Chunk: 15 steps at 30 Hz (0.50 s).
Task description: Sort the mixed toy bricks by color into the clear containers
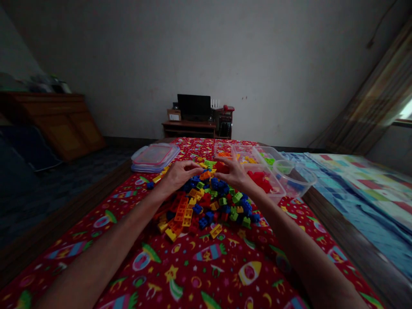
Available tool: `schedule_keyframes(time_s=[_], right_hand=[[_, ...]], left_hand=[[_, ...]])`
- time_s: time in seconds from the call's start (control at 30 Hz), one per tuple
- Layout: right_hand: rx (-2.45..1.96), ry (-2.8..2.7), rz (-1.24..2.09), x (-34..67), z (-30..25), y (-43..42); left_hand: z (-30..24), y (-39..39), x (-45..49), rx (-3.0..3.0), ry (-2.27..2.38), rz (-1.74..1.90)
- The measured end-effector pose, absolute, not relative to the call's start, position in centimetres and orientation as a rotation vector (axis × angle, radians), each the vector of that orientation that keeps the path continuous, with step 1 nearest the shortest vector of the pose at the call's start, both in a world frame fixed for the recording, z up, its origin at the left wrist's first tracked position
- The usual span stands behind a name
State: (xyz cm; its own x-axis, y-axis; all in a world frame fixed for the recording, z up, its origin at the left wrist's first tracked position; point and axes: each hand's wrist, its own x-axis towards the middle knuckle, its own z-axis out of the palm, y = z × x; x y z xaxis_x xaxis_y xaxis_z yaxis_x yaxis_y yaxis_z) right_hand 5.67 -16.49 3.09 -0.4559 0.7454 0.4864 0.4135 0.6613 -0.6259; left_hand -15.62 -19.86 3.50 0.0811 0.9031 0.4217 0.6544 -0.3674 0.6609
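Note:
A heap of toy building bricks (196,193) in red, blue, yellow, orange and green lies on the red patterned tablecloth (209,274). My left hand (180,175) is over the far left part of the heap, fingers curved and thumb apart from them, with no brick visible between. Across from it, my right hand (234,174) has its thumb and fingers around red bricks (220,167), which fill the gap; the palm side is hidden. Beyond my right hand, a clear divided container holds red bricks (261,181), yellow bricks (249,159) and green bricks (268,159) in separate compartments.
Stacked clear lids (154,156) lie at the table's far left. A round clear tub (294,178) stands at the right, beside the divided container. Past the table are a bed (357,193) on the right, a wooden cabinet (61,122) on the left and a monitor (194,106) by the wall.

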Motion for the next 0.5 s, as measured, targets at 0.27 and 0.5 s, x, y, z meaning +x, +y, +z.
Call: schedule_keyframes(time_s=[0.27, 0.5], right_hand=[[-0.674, -2.340, 0.309, 4.3, 3.4, -19.4], [-0.967, -2.302, -0.003, 8.1, 4.2, -17.0]], left_hand=[[2.7, -20.6, -12.6, 1.598, 1.290, 1.211], [4.7, -20.8, -16.0, 2.135, 1.608, 1.049]])
